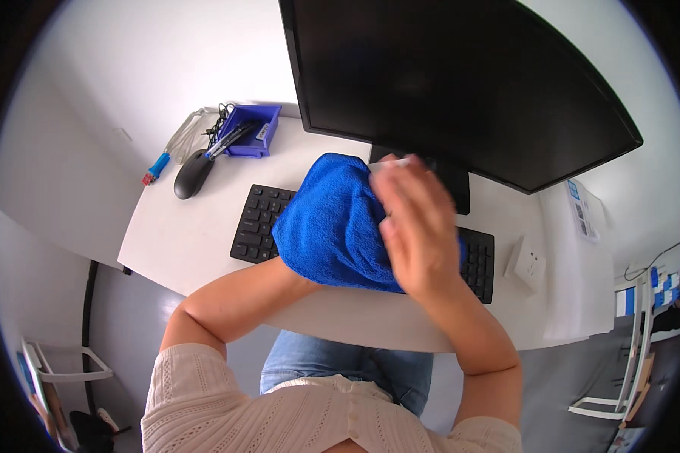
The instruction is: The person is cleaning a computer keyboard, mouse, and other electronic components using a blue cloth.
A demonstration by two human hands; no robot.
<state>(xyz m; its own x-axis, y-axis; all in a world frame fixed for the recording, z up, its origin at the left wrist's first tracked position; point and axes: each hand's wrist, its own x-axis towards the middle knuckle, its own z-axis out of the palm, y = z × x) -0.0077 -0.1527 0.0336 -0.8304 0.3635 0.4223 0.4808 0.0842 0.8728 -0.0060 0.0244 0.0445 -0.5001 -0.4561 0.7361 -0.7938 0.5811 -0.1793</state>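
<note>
A blue cloth (332,219) is draped over my left hand, which it hides completely; only the bare forearm shows, coming in from the lower left. The covered hand is above the black keyboard (258,220), whose two ends stick out on either side. My right hand (419,219) is at the cloth's right edge, smeared by motion. Its fingers look stretched out and the thumb stands apart from them. By its fingertips shows a small white thing (390,164), too blurred to name.
A large black monitor (461,83) stands behind the keyboard. At left are a black mouse (194,175), a blue bin (264,148) with pens, and a cable with a blue plug (157,167). A white socket box (526,263) and papers (578,264) lie at right.
</note>
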